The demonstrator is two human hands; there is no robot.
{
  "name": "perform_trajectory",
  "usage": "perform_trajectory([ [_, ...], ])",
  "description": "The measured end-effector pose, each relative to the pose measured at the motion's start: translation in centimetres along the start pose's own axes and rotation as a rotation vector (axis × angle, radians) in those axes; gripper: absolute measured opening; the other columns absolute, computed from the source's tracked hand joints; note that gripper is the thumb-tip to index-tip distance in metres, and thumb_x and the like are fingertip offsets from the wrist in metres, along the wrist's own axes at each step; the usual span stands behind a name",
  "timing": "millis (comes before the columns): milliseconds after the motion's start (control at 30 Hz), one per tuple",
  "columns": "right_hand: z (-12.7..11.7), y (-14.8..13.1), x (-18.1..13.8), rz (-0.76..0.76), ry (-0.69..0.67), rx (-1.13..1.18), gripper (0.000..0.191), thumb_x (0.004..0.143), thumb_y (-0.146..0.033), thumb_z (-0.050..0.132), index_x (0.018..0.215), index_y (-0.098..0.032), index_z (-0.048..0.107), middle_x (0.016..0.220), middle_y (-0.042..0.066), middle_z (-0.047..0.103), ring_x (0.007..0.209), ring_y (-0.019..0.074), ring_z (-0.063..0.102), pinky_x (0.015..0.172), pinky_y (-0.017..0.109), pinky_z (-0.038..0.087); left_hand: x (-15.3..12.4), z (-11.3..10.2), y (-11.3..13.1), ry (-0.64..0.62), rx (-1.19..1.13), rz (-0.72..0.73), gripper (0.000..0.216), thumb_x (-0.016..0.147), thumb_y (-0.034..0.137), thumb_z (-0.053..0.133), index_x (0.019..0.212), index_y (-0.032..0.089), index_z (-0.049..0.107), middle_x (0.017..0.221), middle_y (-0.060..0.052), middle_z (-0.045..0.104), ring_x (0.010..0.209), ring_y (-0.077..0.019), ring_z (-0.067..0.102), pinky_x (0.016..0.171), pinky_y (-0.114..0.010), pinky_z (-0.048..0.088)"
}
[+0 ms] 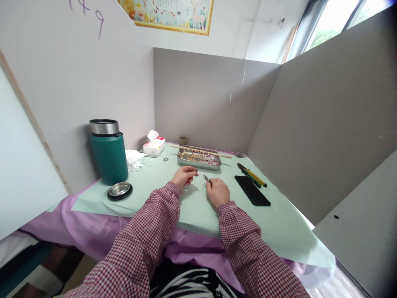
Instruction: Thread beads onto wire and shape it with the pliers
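Note:
My left hand [185, 176] is raised over the green table cover, thumb and fingertips pinched together on something too small to name. To its right, my right hand [218, 192] is closed around a pair of small pliers [206, 179], whose metal jaws point toward the left fingertips with a gap between. The handles are mostly hidden in the palm. Just beyond both hands sits a metal tray [198, 165] with gold-coloured and red bits in it. A wooden stick [223, 156] strung with small pieces lies across the tray.
At the left stand a green thermos [109, 159] and its upturned lid [120, 191]. Behind are crumpled tissue [134, 160], a tissue pack [154, 145] and a small brown cup [182, 140]. On the right lie a black phone [252, 190] and yellow-green-handled pliers [252, 175]. Grey partitions [211, 95] enclose the table.

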State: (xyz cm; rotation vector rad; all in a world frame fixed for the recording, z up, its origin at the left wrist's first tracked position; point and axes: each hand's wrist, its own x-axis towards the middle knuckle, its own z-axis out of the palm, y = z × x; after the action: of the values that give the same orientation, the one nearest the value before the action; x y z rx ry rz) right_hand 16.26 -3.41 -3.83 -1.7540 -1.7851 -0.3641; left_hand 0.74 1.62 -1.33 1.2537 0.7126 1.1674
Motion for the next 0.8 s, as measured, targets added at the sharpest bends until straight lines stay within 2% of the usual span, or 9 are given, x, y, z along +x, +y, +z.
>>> perform_trajectory([
  [133, 0.4, 0.2, 0.0, 0.033, -0.031, -0.074, 0.02, 0.078, -0.028, 0.047, 0.078, -0.017, 0.064, 0.082, 0.01, 0.059, 0.082, 0.0231, 0.049, 0.068, 0.034, 0.031, -0.2, 0.0, 0.2, -0.057, 0.022, 0.004, 0.023, 0.063, 0.016, 0.061, 0.085, 0.011, 0.055, 0.065, -0.002, 0.06, 0.033, -0.0014, 0.034, 0.032, -0.018, 0.016],
  [233, 0.1, 0.1, -0.1, 0.01, 0.054, 0.012, 0.02, 0.078, -0.03, 0.049, 0.084, -0.018, 0.064, 0.085, 0.01, 0.058, 0.087, 0.0242, 0.047, 0.072, 0.036, 0.032, -0.3, 0.1, 0.2, -0.105, 0.05, 0.006, 0.026, 0.063, 0.017, 0.061, 0.088, 0.011, 0.054, 0.065, -0.002, 0.061, 0.033, -0.0018, 0.035, 0.032, -0.018, 0.017],
  [333, -0.5, -0.2, -0.1, -0.129, 0.176, 0.191, 0.024, 0.081, -0.026, 0.046, 0.099, -0.019, 0.06, 0.094, 0.008, 0.057, 0.091, 0.0211, 0.047, 0.076, 0.033, 0.033, -0.3, 0.1, 0.1, -0.128, 0.089, -0.003, 0.029, 0.063, 0.017, 0.061, 0.091, 0.01, 0.054, 0.064, -0.002, 0.061, 0.033, -0.002, 0.035, 0.032, -0.018, 0.019],
  [400, -0.9, -0.4, -0.1, -0.242, 0.211, 0.275, 0.024, 0.083, -0.022, 0.044, 0.102, -0.021, 0.059, 0.096, 0.007, 0.056, 0.091, 0.0191, 0.047, 0.078, 0.032, 0.034, -0.3, 0.1, 0.0, -0.143, 0.108, -0.011, 0.03, 0.063, 0.018, 0.06, 0.092, 0.01, 0.053, 0.064, -0.002, 0.062, 0.032, -0.0022, 0.035, 0.032, -0.018, 0.021],
  [533, -1.2, -0.7, -0.2, -0.335, 0.208, 0.287, 0.024, 0.085, -0.021, 0.041, 0.098, -0.021, 0.061, 0.093, 0.006, 0.057, 0.089, 0.0189, 0.048, 0.076, 0.031, 0.034, -0.4, 0.2, 0.0, -0.178, 0.135, -0.02, 0.032, 0.063, 0.018, 0.06, 0.094, 0.011, 0.053, 0.064, -0.002, 0.063, 0.034, -0.0029, 0.04, 0.033, -0.017, 0.024],
  [667, -1.5, -0.8, -0.3, -0.326, 0.197, 0.244, 0.026, 0.086, -0.021, 0.04, 0.104, -0.021, 0.059, 0.096, 0.007, 0.057, 0.091, 0.0194, 0.048, 0.076, 0.031, 0.032, -0.6, 0.3, 0.1, -0.177, 0.148, -0.048, 0.033, 0.062, 0.016, 0.06, 0.094, 0.01, 0.054, 0.063, -0.003, 0.063, 0.034, -0.0035, 0.041, 0.034, -0.017, 0.027],
  [800, -1.6, -0.9, -0.3, -0.336, 0.173, 0.257, 0.023, 0.086, -0.02, 0.041, 0.096, -0.021, 0.062, 0.092, 0.007, 0.058, 0.088, 0.0187, 0.048, 0.075, 0.031, 0.031, -0.8, 0.3, 0.3, -0.192, 0.155, -0.083, 0.034, 0.063, 0.015, 0.06, 0.096, 0.011, 0.054, 0.063, -0.002, 0.063, 0.035, -0.0039, 0.042, 0.035, -0.017, 0.028],
])
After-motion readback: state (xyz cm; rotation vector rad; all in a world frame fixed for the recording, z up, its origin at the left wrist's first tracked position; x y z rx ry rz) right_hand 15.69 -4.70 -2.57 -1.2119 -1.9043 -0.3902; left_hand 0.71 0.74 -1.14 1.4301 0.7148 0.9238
